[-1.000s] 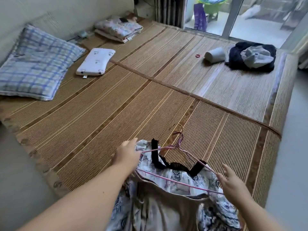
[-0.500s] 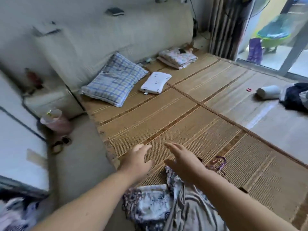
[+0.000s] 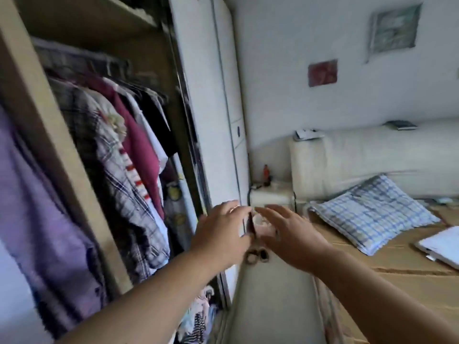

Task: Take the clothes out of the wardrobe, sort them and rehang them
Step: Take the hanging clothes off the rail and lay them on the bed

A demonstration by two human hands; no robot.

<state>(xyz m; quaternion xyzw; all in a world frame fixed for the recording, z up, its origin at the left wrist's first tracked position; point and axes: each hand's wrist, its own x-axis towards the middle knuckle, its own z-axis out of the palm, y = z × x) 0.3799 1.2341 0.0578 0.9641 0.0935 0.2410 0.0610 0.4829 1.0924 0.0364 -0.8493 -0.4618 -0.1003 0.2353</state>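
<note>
- While both arms reach forward, the left hand (image 3: 219, 235) and the right hand (image 3: 291, 235) are close together near the middle of the view.
- Neither hand holds anything. The fingers on both are stretched out and a little spread, so both hands are wide open.
- At nine o'clock is the wardrobe (image 3: 57, 135), and the clothes hang inside it, packed tight on the rail (image 3: 82, 55) up at ten o'clock.
- From left to right I can pick out a purple top (image 3: 37, 207), a checked shirt (image 3: 119, 184), a dark red top (image 3: 139, 142) and a black one (image 3: 159, 125). It is all blurry, so I cannot count them.
- Some patterned cloth (image 3: 196, 316) lies low down in the wardrobe, at seven o'clock.
- At twelve o'clock is the white door (image 3: 211, 108), and the hanging clothes are not covered by it.
- I think these clothes are soft, light and floppy. They will bend and droop, and may slip off if you tug the cloth.
- I think the best place to hold is the hanger hook up at the rail, with the other hand under the cloth. The hooks are too blurry to see well.
- Of the two hands, the left one is nearer the clothes, but it is not touching them.
- A checked pillow (image 3: 372, 217) lies on the bed (image 3: 397, 264) at three o'clock. The bed looks like a good flat spot for sorting.
</note>
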